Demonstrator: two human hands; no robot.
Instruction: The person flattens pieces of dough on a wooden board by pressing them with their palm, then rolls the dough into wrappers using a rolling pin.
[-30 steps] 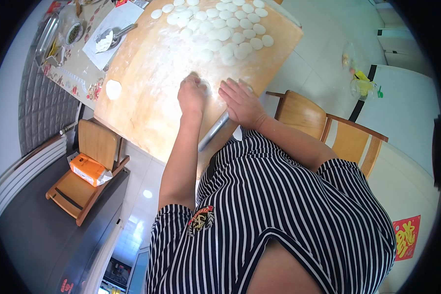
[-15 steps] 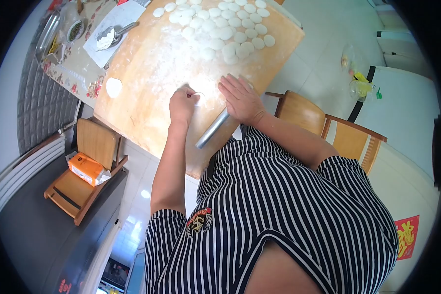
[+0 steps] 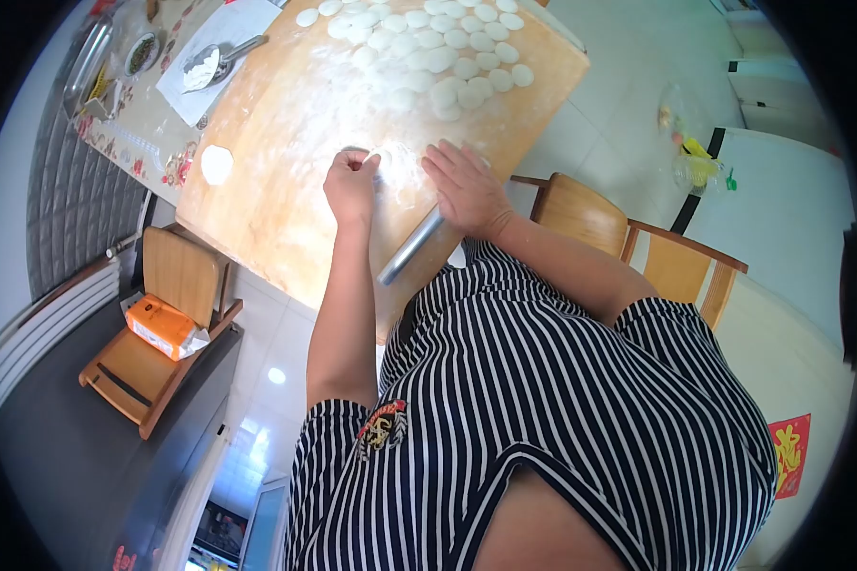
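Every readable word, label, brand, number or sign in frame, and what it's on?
None reads clearly.
Red poster: yellow characters, partly hidden by the striped shirt; unreadable.
Shirt badge: lettering too small.
Orange pack on the chair: print too small.
Red marks, bottom left: too blurred to tell if they are text.

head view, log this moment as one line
left hand: at edge of dough round | right hand: flat over rolling pin | board: floured | other rounds: far side

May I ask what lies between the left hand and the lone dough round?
In the head view, only floured board lies between the left hand and dough round.
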